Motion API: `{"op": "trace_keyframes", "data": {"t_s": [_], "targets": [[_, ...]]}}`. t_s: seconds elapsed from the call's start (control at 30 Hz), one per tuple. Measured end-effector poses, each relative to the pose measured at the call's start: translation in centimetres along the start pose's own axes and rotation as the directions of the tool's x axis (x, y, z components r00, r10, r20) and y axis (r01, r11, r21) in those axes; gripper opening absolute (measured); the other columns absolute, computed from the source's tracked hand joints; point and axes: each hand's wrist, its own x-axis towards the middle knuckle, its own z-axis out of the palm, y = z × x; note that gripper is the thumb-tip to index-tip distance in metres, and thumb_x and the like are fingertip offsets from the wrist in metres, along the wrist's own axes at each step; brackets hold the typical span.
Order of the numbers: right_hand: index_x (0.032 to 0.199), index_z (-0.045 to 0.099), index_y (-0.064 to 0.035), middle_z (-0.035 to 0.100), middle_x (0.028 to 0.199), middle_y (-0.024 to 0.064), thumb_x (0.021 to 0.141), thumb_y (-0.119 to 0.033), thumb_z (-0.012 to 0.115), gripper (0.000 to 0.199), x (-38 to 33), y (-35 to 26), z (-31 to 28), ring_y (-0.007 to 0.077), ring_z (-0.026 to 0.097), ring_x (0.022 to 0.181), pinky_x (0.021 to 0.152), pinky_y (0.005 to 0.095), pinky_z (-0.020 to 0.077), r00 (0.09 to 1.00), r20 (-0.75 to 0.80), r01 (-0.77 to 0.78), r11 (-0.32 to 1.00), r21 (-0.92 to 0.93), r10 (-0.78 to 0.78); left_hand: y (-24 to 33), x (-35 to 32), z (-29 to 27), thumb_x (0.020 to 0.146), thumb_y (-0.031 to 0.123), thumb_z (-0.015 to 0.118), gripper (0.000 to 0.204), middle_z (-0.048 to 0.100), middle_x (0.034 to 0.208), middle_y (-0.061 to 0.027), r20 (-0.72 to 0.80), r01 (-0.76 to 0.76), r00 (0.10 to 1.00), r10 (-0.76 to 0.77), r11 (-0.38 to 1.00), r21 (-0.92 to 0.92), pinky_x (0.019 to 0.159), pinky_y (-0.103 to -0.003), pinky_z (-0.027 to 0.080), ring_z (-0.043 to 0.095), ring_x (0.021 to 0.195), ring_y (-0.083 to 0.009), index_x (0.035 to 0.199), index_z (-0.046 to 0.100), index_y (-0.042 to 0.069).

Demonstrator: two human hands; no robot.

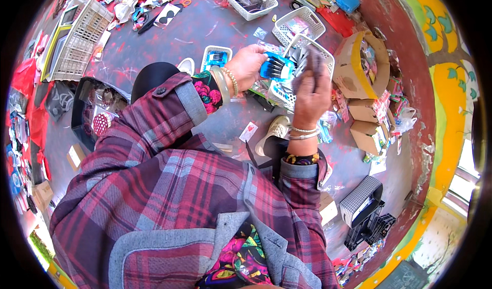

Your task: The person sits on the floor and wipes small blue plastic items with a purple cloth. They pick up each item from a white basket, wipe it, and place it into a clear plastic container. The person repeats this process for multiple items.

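Observation:
My left hand [245,69] pinches the left edge of a blue card [277,67] that carries several slim dark pieces with pale ends; their kind is unclear. My right hand [313,97] is raised just right of the card, with its fingers smeared by motion, so whether it holds anything cannot be made out. Behind both hands stands a white plastic basket [328,58] with small goods in it, partly hidden by the right hand. Left of my left hand sits a smaller white basket [205,63] holding similar blue packs [217,58].
More white baskets [249,15] [316,32] stand farther off. At right are a cardboard drum [352,66], open cartons [363,130] and a black crate [376,227]. A black bin [84,117] and a tipped white crate [77,48] are at left. Loose packets litter the floor.

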Motion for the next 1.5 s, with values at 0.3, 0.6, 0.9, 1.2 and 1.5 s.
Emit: {"op": "trace_keyframes", "data": {"t_s": [0.3,0.6,0.9,1.2,1.5], "targets": [[0.115,0.053,-0.0034,0.060,0.104,0.0154,0.087,-0.009,0.051,0.029,-1.7,3.0,3.6,0.0308,0.059,0.094,0.081,0.0361,0.0457,0.970,0.226,0.103,0.994,-0.034,-0.093,-1.1,0.3,-0.2,0.090,0.012,0.049,0.015,0.060,0.096,-0.0074,0.179,0.179,0.972,-0.150,0.971,-0.157,0.081,-0.034,0.045,0.057,0.090,-0.0177,0.097,0.059,0.003],[0.118,0.053,-0.0061,0.061,0.108,0.0154,0.087,-0.006,0.052,0.031,-1.7,3.1,3.6,0.0291,0.061,0.097,0.080,0.0333,0.0478,0.960,0.203,0.220,0.967,-0.129,-0.191,-1.2,-0.4,0.4,0.091,0.012,0.045,0.018,0.060,0.096,-0.0062,0.184,0.061,0.982,-0.030,0.985,-0.164,0.082,-0.035,0.046,0.057,0.090,-0.0177,0.099,0.059,0.002],[0.111,0.059,-0.0063,0.064,0.096,0.0156,0.085,-0.007,0.052,0.027,-0.7,5.1,2.4,0.0286,0.064,0.086,0.074,0.0348,0.0493,0.983,0.148,0.147,0.946,-0.287,-0.108,1.2,-0.3,-1.2,0.096,0.019,0.041,0.027,0.059,0.106,-0.0113,0.350,-0.035,0.931,0.103,0.980,-0.194,0.091,-0.044,0.046,0.058,0.099,-0.0225,0.111,0.051,0.000],[0.100,0.063,-0.0076,0.063,0.082,0.0191,0.080,-0.012,0.053,0.023,-1.7,6.3,2.5,0.0356,0.062,0.076,0.067,0.0395,0.0477,0.944,0.323,0.000,0.982,-0.191,0.063,3.5,2.3,-6.9,0.093,0.021,0.047,0.020,0.062,0.100,-0.0023,0.066,-0.220,0.975,0.211,0.952,0.214,0.074,-0.036,0.049,0.058,0.087,-0.0146,0.106,0.055,0.008],[0.106,0.061,-0.0038,0.064,0.089,0.0175,0.081,-0.010,0.054,0.027,-1.9,3.9,2.4,0.0306,0.062,0.080,0.069,0.0347,0.0477,0.913,0.407,0.097,0.978,-0.186,-0.013,-4.3,8.1,-23.3,0.079,0.027,0.064,0.026,0.060,0.081,-0.0103,0.075,-0.021,0.993,0.091,-0.488,0.873,0.067,-0.042,0.050,0.061,0.082,-0.0251,0.090,0.063,0.004]]}}
